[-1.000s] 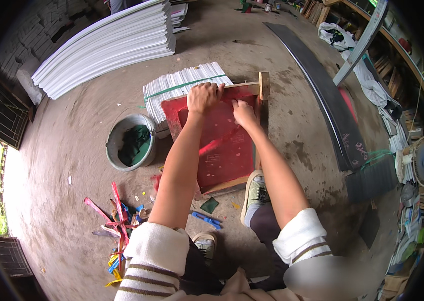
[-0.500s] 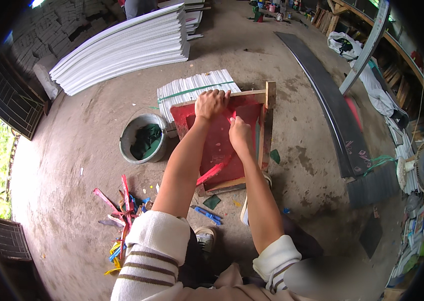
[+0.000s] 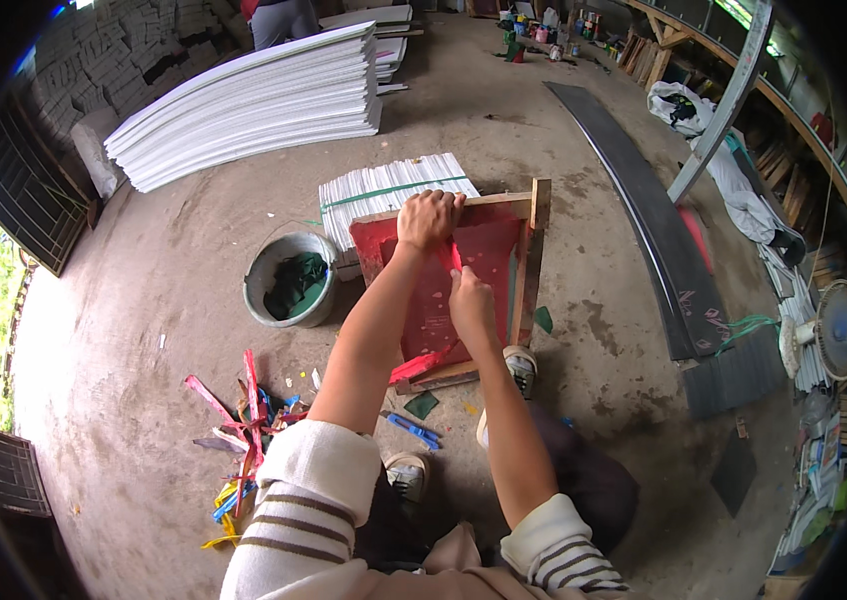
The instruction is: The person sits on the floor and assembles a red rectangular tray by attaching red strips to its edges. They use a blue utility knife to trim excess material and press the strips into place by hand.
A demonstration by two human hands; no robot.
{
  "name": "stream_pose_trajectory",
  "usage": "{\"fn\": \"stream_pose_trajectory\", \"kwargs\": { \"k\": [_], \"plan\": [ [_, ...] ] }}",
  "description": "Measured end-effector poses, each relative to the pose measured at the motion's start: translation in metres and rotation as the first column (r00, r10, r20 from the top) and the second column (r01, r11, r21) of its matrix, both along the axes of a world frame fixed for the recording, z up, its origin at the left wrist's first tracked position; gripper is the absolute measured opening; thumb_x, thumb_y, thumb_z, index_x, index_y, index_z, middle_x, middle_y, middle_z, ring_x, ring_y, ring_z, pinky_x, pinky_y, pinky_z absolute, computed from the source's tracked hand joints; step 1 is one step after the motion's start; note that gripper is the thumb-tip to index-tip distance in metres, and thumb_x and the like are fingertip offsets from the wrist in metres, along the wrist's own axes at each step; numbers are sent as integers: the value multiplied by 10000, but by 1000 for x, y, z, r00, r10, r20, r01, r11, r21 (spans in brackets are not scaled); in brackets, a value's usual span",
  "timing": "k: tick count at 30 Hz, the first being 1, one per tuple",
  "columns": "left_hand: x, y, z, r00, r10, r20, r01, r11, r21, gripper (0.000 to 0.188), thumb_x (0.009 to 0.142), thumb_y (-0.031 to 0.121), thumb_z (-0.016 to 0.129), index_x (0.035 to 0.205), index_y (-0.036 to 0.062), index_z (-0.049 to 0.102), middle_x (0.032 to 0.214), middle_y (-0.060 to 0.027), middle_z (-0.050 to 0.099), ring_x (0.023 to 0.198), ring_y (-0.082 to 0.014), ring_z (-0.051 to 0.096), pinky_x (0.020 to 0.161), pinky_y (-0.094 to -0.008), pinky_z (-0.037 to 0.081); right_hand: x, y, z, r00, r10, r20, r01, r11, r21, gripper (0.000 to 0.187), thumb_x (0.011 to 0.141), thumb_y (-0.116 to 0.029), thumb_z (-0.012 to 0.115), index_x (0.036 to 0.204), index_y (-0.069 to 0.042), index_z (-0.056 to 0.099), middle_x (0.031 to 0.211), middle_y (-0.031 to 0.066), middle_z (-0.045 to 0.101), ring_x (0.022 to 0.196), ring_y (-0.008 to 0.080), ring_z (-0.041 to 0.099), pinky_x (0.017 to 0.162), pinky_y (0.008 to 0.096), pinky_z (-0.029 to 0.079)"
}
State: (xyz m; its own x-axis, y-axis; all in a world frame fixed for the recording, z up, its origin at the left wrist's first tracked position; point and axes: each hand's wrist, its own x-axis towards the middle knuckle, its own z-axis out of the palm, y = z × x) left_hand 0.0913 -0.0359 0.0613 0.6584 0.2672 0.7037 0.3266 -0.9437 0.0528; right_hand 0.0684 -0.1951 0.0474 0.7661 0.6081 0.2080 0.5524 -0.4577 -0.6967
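Note:
A wooden-framed screen with a red mesh face stands tilted in front of me, leaning by a bundle of white sheets. My left hand is closed over the top rail of its frame. Below it, my right hand pinches the end of a red strip that runs up toward the left hand; the strip looks like tape. Another red strip lies along the lower part of the screen. On the floor by my shoe are a blue utility knife and a dark green scrap.
Left of the screen stands a grey bucket with green cloth inside. Crumpled red and yellow strips lie nearer me. A tall stack of white sheets is beyond, with a person behind it. Dark boards and a fan are right.
My right hand has pulled nearer to me and a little left, and more of the red strip shows between my hands. The left hand keeps its hold on the top rail.

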Motion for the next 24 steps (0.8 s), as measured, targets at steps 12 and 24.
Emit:
{"fn": "stream_pose_trajectory", "kwargs": {
  "k": [12, 24],
  "plan": [
    [-92, 42, 16, 964, 262, 38, -245, 936, -252, 381, 883, 418, 516, 840, 70, 666, 907, -111, 631, 923, -275, 586, 785, -384, 454, 14, 5, -1, 998, -4, 66, 11, 994, -109, 297, 939, -261, 416, 912, -12, 575, 761, 249, 629, 768, 426, 622, 655, 492, 511],
    [-49, 72, -24, 810, 496, 314, -246, 773, -585, 354, 875, 304, 468, 704, 46, 641, 642, -172, 617, 605, -369, 608, 567, -449, 469, -6, 23, 12, 998, -14, 60, 22, 991, -132, 282, 948, -247, 423, 929, 7, 545, 706, 268, 607, 725, 432, 616, 578, 503, 491]
  ]
}}
